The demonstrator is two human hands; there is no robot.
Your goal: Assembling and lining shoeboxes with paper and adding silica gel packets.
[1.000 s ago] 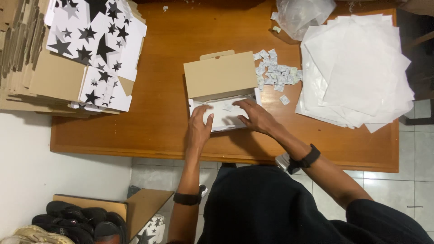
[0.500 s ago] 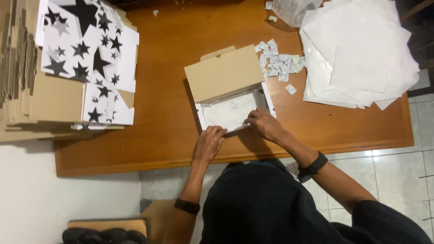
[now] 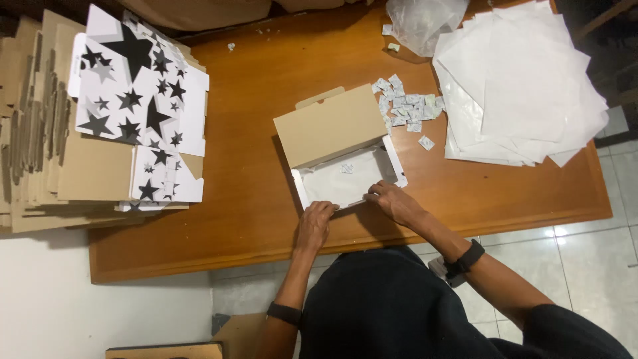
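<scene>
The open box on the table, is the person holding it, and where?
Both hands grip the open box at its near edge: the left hand at the near left corner, the right hand toward the near right.

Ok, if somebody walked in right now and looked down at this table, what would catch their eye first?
Probably the open cardboard box at the near middle of the wooden table, lid up and white paper inside, with the left hand and right hand at its front edge. Next, the flat box blanks printed with black stars stacked at far left. Then the pile of white tissue sheets at far right, with small sachets scattered beside it.
</scene>
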